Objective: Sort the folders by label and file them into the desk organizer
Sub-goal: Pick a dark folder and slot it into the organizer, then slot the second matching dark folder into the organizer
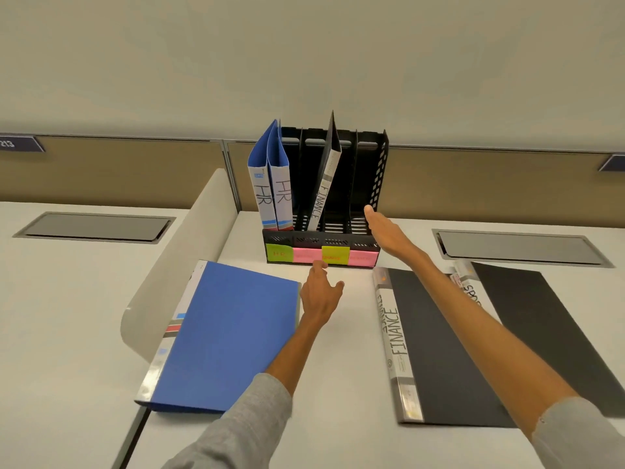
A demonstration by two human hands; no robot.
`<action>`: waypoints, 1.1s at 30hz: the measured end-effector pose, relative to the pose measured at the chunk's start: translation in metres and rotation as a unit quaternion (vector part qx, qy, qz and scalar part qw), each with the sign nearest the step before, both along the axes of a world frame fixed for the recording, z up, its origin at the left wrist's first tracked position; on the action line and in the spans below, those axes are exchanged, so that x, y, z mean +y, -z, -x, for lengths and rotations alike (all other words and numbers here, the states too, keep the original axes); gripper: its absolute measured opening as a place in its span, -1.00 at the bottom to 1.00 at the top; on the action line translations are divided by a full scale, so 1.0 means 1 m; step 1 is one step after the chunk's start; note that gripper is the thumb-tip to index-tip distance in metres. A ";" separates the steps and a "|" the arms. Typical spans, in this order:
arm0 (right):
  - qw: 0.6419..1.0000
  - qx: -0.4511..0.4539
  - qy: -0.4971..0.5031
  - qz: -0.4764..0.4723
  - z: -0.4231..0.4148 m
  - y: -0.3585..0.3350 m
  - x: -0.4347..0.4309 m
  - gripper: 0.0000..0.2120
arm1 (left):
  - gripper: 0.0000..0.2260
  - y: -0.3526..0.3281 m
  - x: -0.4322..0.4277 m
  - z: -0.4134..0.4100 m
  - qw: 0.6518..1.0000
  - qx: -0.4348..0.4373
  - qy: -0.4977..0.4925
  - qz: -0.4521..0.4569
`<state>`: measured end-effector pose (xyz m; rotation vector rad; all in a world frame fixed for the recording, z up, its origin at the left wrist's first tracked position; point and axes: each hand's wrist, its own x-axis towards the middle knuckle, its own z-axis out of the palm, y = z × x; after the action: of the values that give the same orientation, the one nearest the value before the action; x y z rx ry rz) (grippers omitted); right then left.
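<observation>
A black desk organizer (380,170) stands at the back of the desk with coloured sticky labels along its front. Two blue HR folders (272,194) stand in its left slot, and a black FINANCE folder (326,187) leans in a middle slot. My right hand (387,231) reaches flat and open beside the organizer's right front corner. My left hand (319,296) hovers open just before the sticky labels. A blue folder (230,336) lies flat to the left. A black FINANCE folder (436,346) lies flat on the right, beside another black folder (548,330).
A curved white divider (189,258) rises left of the blue folder. Grey cable hatches sit in the desk at left (94,228) and right (517,247). A tan partition panel (135,170) runs behind the desk.
</observation>
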<state>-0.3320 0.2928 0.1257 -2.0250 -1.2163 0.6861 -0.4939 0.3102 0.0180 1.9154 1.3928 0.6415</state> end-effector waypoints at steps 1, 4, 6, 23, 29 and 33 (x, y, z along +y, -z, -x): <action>1.000 -0.003 0.001 0.003 -0.005 0.005 -0.009 -0.32 | -0.55 0.001 -0.008 -0.004 1.000 0.001 0.003 0.008; 1.000 -0.007 0.009 0.009 -0.020 0.019 -0.035 -0.34 | -0.53 0.006 -0.030 -0.017 0.999 0.005 0.018 0.026; 1.000 -0.008 0.016 0.023 -0.029 0.029 -0.050 -0.34 | -0.51 0.010 -0.044 -0.025 0.999 0.009 0.030 0.038; 0.992 -0.018 0.044 0.117 -0.067 0.106 -0.140 -0.38 | -0.39 0.046 -0.116 -0.052 0.986 0.109 0.051 0.118; 0.989 -0.041 0.049 0.132 -0.074 0.128 -0.164 -0.47 | -0.36 0.055 -0.133 -0.059 0.981 0.157 0.040 0.102; 0.985 -0.056 0.059 0.152 -0.074 0.145 -0.181 -0.56 | -0.33 0.061 -0.147 -0.067 0.979 0.165 0.036 0.111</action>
<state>-0.2578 0.1122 -0.0195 -2.3957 -1.0953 0.7439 -0.4269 0.1633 -0.0426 1.9387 1.5146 0.1244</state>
